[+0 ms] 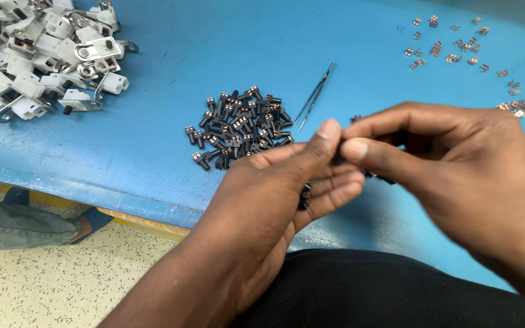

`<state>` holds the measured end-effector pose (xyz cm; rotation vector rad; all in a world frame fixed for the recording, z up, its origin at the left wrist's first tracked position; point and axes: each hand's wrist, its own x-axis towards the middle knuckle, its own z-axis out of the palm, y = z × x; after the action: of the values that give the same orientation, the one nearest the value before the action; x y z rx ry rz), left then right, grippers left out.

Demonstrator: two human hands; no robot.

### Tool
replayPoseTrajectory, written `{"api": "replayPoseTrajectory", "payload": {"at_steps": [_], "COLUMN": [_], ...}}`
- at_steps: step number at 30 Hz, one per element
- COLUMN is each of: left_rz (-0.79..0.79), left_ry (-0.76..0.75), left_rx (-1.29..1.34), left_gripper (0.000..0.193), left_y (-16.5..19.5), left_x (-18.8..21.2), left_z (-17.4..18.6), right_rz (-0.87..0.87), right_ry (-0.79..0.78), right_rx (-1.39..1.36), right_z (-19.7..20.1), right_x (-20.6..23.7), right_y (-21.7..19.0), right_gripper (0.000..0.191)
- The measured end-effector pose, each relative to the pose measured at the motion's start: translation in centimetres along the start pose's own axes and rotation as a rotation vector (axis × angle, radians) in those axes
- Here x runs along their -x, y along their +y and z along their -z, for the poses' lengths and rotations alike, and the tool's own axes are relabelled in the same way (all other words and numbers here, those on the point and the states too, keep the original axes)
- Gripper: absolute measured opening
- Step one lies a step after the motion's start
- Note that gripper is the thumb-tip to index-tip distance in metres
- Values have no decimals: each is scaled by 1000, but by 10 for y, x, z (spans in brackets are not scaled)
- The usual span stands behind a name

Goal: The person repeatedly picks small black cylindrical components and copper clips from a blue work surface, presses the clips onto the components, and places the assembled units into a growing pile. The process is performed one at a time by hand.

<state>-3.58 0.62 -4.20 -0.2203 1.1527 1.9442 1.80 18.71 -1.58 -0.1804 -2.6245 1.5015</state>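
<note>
The left hand (pixel 287 182) and the right hand (pixel 451 164) meet in the middle of the view, just above the near edge of the blue worktop (pixel 171 121). Both hands pinch one small black part (pixel 339 159) between thumb and finger, so the fingertips are pressed close together. The part is mostly hidden by the fingers. The left hand also cups a few more small black pieces (pixel 304 197) in its curled fingers.

At about 10 o'clock from the hands lies a pile of small black parts (pixel 238 127) on the worktop. Just beside that pile, at about 12 o'clock from the hands, lies a pair of thin metal tweezers (pixel 314 97). Far off at 10 o'clock, in the corner, sits a heap of white plastic and metal pieces (pixel 44 54). At 2 o'clock, tiny copper-coloured bits (pixel 457 48) are scattered about. Speckled floor (pixel 62 279) shows at 8 o'clock.
</note>
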Motion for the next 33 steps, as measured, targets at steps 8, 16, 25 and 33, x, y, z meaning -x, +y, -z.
{"api": "replayPoseTrajectory", "payload": {"at_steps": [8,16,25,33], "left_rz": [-125,-95,-18,-117], "left_ry": [-22,78,258,91], "left_rx": [158,168,151,60], "left_gripper": [41,43,38,38], "left_y": [3,11,20,19], "left_x": [-2,-1,4,-3], "left_z": [12,14,9,10], "right_rz": [-484,-169,-259,-54], "right_ry": [227,390,420,165], "right_rx": [474,460,339,734], "right_z": [21,59,61,36], "right_x": [-25,-103,-83,-75], "right_y": [51,98,117,72], "right_gripper": [25,25,17,24]}}
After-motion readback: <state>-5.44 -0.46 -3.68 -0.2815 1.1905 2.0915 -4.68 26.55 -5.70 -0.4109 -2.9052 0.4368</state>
